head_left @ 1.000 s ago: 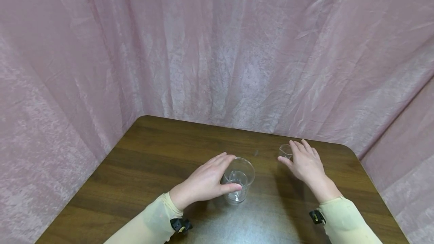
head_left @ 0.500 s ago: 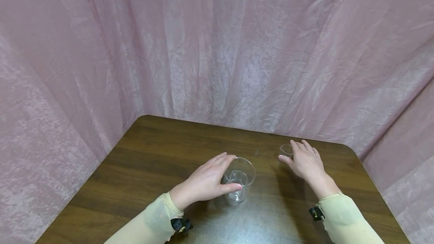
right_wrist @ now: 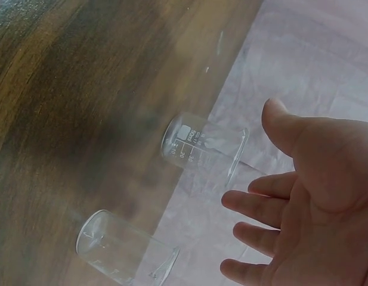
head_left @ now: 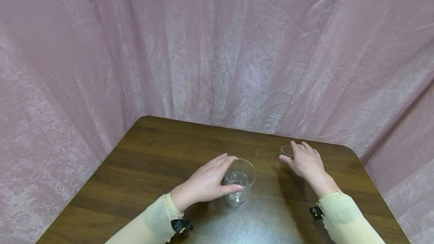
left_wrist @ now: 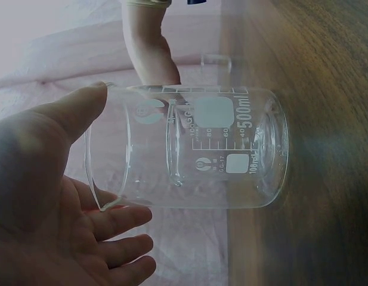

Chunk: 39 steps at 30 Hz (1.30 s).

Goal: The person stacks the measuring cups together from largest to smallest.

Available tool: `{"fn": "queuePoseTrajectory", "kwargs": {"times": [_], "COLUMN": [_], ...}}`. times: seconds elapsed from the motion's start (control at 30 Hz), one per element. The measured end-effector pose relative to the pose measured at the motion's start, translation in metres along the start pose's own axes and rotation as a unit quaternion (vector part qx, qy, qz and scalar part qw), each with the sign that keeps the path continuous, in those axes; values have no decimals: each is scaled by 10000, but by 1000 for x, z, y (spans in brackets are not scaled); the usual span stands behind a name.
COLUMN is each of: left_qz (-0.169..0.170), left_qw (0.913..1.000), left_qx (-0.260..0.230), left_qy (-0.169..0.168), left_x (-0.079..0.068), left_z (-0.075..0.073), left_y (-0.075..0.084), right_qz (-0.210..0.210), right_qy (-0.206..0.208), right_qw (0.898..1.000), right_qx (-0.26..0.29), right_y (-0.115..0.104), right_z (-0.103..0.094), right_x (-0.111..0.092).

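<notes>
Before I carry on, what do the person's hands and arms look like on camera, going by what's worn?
Both the left hand and right hand are bare, with no gloves. The left sleeve and right sleeve are long and pale yellow-green. A small black device with a yellowish mark sits at the left cuff and right cuff.

On a brown wooden table [head_left: 162, 142], a large clear cylindrical glass beaker [left_wrist: 149, 149] is standing with a mid-sized clear cylindrical glass beaker [left_wrist: 236, 162] inside it, and a bare left hand [head_left: 207, 182] is hovering at its left — thumb before it, fingers toward its back. Farther back and to the right, a small clear cylindrical glass beaker [right_wrist: 198, 143] is standing left of a second small clear glass beaker [right_wrist: 127, 247] — with a bare right hand [head_left: 305, 161] hovering just in front of the pair. A pink fabric curtain [head_left: 220, 48] is hanging behind the table and on both sides.
</notes>
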State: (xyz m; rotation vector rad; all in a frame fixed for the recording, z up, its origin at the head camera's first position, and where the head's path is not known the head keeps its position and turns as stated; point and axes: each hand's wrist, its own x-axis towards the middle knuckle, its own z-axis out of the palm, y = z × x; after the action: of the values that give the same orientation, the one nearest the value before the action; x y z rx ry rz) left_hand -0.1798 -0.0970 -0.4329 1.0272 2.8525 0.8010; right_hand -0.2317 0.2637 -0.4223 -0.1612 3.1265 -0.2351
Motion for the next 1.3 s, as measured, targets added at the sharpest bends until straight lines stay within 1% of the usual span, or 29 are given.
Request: {"fn": "queuePoseTrajectory", "kwargs": {"times": [0.63, 0.9, 1.3], "left_qz": [13, -26, -47], "left_qw": [10000, 10000, 10000], "left_qx": [-8, -31, 3], "left_qy": [12, -14, -39], "left_x": [0, 0, 0], "left_z": [0, -1, -2], "left_y": [0, 1, 2], "right_qz": [-239, -214, -224], "right_qy": [267, 211, 60], "right_qw": [9993, 9994, 9996], "right_qx": [-145, -150, -137], "right_y": [4, 4, 6], "right_z": [3, 3, 4], "right_x": [2, 3, 8]}}
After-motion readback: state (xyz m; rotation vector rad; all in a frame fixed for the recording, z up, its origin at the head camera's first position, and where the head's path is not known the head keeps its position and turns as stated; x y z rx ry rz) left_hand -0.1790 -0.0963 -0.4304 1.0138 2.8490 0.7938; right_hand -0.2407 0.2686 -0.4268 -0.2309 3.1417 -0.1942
